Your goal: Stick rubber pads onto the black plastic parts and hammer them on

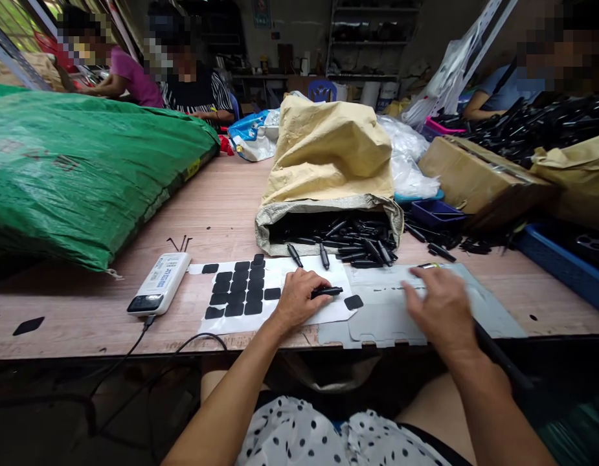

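Observation:
My left hand (299,298) rests on a white sheet (280,317), its fingers closed around a short black pen-like tube (331,292) that points right. Over the grey board (377,323) is my right hand (438,304), blurred by motion, with thumb and forefinger apart and nothing visible between them. A small pale and yellowish item (429,265) shows at its fingertips; whether they touch I cannot tell. Black rounded-square pieces (238,285) lie in rows on the white sheet. Beyond my left hand, two black tubes (324,255) lie near the sack mouth.
A tan sack (333,149) opens toward me, with many black tubes (362,243) spilling out. At left are a green sack (85,168) and a white power bank (160,281) with a cable. A blue tray (566,265) and carton (478,175) stand right. Other people sit across the table.

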`<state>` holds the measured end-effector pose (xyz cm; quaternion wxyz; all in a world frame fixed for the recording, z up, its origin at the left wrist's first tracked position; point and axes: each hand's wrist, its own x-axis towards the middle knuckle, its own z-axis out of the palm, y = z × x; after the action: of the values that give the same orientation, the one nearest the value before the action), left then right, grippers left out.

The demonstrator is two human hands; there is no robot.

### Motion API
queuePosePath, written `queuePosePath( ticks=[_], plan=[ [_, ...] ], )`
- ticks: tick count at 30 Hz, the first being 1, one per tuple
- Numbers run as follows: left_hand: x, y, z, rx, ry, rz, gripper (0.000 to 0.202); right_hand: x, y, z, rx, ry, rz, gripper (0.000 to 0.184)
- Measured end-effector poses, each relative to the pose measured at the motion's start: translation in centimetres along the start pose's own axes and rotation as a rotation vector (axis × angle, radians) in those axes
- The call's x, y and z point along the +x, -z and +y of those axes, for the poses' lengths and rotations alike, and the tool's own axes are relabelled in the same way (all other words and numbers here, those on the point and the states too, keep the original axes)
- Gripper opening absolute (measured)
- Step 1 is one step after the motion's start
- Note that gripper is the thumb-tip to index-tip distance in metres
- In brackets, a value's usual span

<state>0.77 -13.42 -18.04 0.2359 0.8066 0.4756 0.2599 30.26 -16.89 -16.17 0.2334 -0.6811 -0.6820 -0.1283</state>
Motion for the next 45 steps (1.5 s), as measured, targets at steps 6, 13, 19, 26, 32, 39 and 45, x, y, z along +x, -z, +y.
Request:
queuePosePath(
  ticks=[6,13,19,26,32,39,45],
  plan=[
    [-0.2,-0.2,0.0,0.024,-0.042,0.028,0.019,0.7,-1.9,-8.4,0.176,0.470,-0.318,0.015],
    [-0.3,-0.8,0.0,0.128,-0.053,0.028,0.017,0.8,-3.1,-8.4,0.251,0.510,-0.352,0.016],
    [-0.5,-1.2,-0.1,0.176,-0.110,0.019,0.016,0.4,-4.2,-9.5,0.320,0.499,-0.338,0.017],
    [-0.5,-1.3,-0.2,0.172,-0.123,0.019,0.016,-0.2,-5.1,-9.8,0.425,0.427,-0.319,0.025],
    [-0.5,-1.1,-0.2,0.089,-0.128,0.036,0.017,0.6,-4.2,-9.0,0.564,0.421,-0.407,0.022],
    [-0.4,-1.1,-0.2,0.059,-0.120,0.040,0.015,0.6,-3.6,-9.0,0.642,0.341,-0.409,0.019],
    [-0.4,-0.8,0.1,0.067,-0.147,0.074,0.012,0.5,-4.0,-8.9,0.690,0.302,-0.408,0.021]
  ],
)
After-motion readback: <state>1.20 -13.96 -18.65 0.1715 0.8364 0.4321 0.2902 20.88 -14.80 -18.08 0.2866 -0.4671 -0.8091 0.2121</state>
